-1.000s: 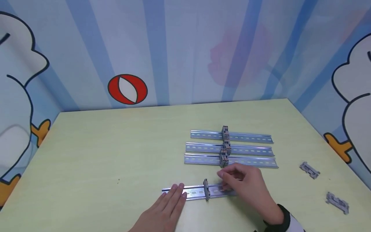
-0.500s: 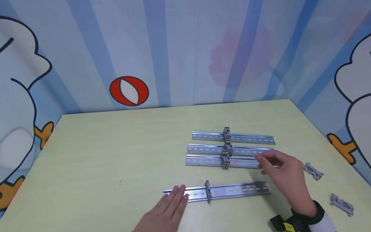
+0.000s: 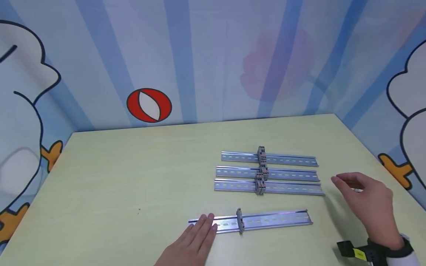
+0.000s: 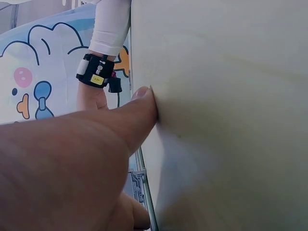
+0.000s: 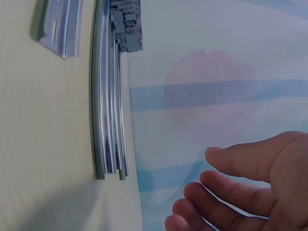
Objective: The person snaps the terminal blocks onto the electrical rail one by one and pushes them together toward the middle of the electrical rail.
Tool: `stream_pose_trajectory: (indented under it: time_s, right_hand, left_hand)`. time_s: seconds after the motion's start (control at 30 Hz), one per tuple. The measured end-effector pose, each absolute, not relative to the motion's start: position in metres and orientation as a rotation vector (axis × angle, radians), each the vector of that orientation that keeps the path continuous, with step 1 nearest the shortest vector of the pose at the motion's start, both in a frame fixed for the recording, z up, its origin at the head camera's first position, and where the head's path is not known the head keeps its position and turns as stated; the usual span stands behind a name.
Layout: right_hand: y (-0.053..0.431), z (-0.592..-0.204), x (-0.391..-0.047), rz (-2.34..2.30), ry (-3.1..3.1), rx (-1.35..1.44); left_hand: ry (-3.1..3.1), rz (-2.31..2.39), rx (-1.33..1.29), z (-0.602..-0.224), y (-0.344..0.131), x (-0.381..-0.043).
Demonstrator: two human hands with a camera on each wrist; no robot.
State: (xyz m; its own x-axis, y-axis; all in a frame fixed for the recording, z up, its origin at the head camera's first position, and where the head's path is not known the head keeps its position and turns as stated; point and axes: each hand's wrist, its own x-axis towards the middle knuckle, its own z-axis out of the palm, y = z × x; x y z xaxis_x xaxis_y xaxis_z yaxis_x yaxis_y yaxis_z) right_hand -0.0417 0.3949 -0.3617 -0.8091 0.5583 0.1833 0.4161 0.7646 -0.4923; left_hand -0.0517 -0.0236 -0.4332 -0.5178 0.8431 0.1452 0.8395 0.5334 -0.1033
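The nearest slotted metal DIN rail [image 3: 276, 220] lies on the table with one thin grey terminal block [image 3: 240, 221] standing across it. My left hand [image 3: 191, 240] rests on this rail's left end, fingers straight and side by side. In the left wrist view its thumb reaches down along the table beside the rail. Off to the right, my right hand [image 3: 367, 203] hovers over the table with loosely curved fingers. Nothing shows between its thumb and fingers [image 5: 231, 197] in the right wrist view. The two loose terminal blocks seen earlier at the right are hidden behind this hand and wrist.
Behind the near rail, three more DIN rails lie roughly parallel: a front one [image 3: 293, 187], a middle one [image 3: 293, 173] and a back one [image 3: 293, 160]. Each bears terminal blocks [image 3: 260, 184] near its middle. A printed cloth wall [image 3: 206, 74] borders the table [image 3: 133, 177].
My right hand has left the near rail and moved right, past the rail ends, over where the loose terminal blocks lie. My left hand has stayed on the rail.
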Motion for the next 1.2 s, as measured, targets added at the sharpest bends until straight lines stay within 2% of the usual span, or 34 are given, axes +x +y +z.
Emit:
stream_pose_trajectory:
  time_s: [0.63,1.2]
  right_hand:
    - [0.447,-0.386,-0.043,0.364,-3.013,-1.141]
    - [0.446,-0.389,-0.045,0.533,-2.879,-1.040]
  left_hand:
    - [-2.723,0.021,-1.488,-0.427,-0.022,-0.049]
    - [-2.670,0.029,-1.452,-0.429,-0.024,-0.050]
